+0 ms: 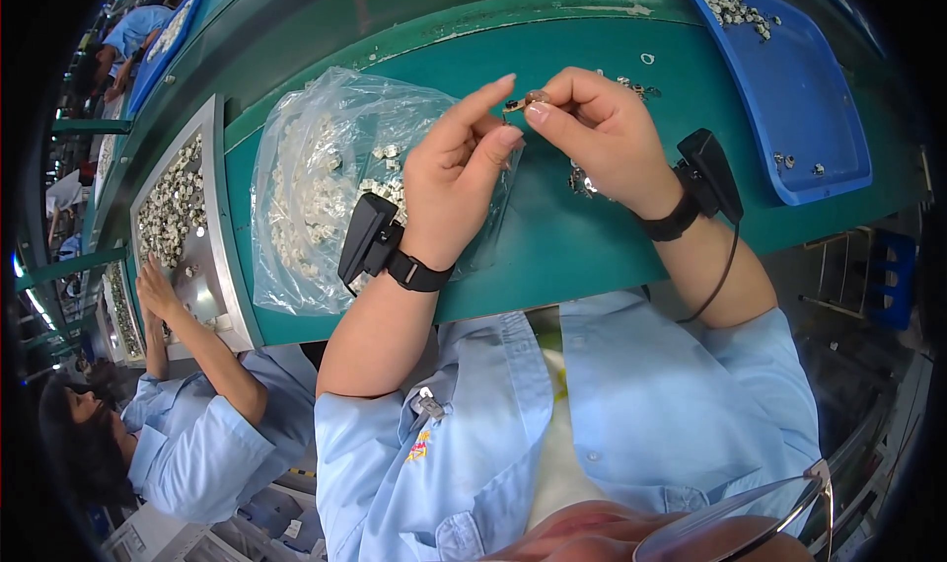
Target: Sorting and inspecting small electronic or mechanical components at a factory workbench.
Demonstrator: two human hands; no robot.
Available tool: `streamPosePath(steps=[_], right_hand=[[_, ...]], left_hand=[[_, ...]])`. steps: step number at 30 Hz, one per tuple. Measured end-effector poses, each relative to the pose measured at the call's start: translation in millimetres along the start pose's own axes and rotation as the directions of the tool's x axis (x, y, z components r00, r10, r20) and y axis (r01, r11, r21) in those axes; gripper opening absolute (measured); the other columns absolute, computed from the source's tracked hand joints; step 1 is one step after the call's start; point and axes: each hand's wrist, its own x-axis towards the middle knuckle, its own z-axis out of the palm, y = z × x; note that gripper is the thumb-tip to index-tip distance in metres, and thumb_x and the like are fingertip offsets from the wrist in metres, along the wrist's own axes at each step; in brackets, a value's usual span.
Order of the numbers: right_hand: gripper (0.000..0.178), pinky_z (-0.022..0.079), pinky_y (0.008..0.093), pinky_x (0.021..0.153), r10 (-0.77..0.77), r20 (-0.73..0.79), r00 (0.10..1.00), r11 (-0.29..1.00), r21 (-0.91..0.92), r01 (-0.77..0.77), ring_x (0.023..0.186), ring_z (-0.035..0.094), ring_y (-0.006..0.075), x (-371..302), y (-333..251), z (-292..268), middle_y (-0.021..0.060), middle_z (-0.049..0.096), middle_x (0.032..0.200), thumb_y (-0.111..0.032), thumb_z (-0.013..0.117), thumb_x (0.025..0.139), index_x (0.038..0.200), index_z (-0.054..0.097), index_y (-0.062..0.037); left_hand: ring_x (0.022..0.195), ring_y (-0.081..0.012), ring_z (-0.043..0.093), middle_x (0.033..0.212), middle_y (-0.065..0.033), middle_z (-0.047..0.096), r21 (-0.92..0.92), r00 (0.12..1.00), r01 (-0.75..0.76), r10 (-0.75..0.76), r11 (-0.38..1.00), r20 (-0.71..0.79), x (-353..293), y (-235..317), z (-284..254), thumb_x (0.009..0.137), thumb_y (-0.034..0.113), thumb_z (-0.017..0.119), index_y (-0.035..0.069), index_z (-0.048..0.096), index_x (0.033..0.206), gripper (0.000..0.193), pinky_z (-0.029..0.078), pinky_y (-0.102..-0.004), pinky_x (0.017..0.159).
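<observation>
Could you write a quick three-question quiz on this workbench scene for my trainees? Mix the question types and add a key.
1. True or false: the blue tray at far right has small loose pieces in it.

2. What does the person's right hand pinch?
A) a pen
B) a small part
C) a pair of scissors

3. Fill in the gap: the clear plastic bag lies to the ____ of the right hand.

Key: 1. True. 2. B. 3. left.
</observation>
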Motion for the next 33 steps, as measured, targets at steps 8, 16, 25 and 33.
streamPosePath(steps=[8, 16, 25, 33], right_hand=[[0.009, 0.038, 0.0176, 0.059, -0.07, -0.003, 0.998, 0.966, -0.249, 0.067, 0.067, 0.046, 0.0025, -1, -3, 2, -0.002, 0.054, 0.075, -0.01, 0.057, 0.085, 0.081, 0.056, -0.001], [0.009, 0.04, 0.0195, 0.061, -0.058, -0.054, 0.997, 0.98, -0.195, 0.046, 0.067, 0.047, 0.0041, 0, 0, 8, -0.0007, 0.055, 0.076, -0.009, 0.057, 0.084, 0.081, 0.056, -0.0005], [0.004, 0.04, 0.0214, 0.06, -0.254, -0.043, 0.966, 0.913, -0.341, 0.225, 0.067, 0.049, 0.0078, 0, 0, 8, 0.0017, 0.056, 0.076, -0.005, 0.059, 0.081, 0.083, 0.058, -0.0019], [0.01, 0.041, 0.0243, 0.059, -0.512, 0.091, 0.854, 0.741, -0.457, 0.492, 0.065, 0.051, 0.0137, -1, -2, 10, 0.0046, 0.056, 0.075, -0.002, 0.063, 0.074, 0.085, 0.062, -0.0036]], left_hand=[[0.067, -0.0061, 0.052, 0.081, -0.0029, 0.059, -0.18, 0.992, 0.124, -0.121, 0.976, 0.027, 1, -3, -6, 0.087, 0.009, 0.056, 0.001, 0.057, 0.106, 0.02, 0.043, -0.0179, 0.06], [0.066, -0.0049, 0.051, 0.082, -0.0028, 0.06, -0.506, 0.975, 0.22, -0.186, 0.834, 0.119, 3, -11, -1, 0.085, 0.01, 0.059, 0.001, 0.057, 0.104, 0.022, 0.04, -0.0168, 0.057], [0.063, -0.0045, 0.048, 0.084, -0.0022, 0.06, -0.397, 0.988, 0.136, -0.155, 0.908, -0.015, 1, -10, -1, 0.081, 0.007, 0.063, 0.002, 0.059, 0.102, 0.022, 0.038, -0.017, 0.056], [0.063, -0.0061, 0.047, 0.084, -0.0031, 0.061, -0.504, 0.988, 0.137, -0.154, 0.853, 0.008, -1, -9, -2, 0.081, 0.008, 0.063, 0.002, 0.059, 0.096, 0.016, 0.038, -0.0179, 0.055]])
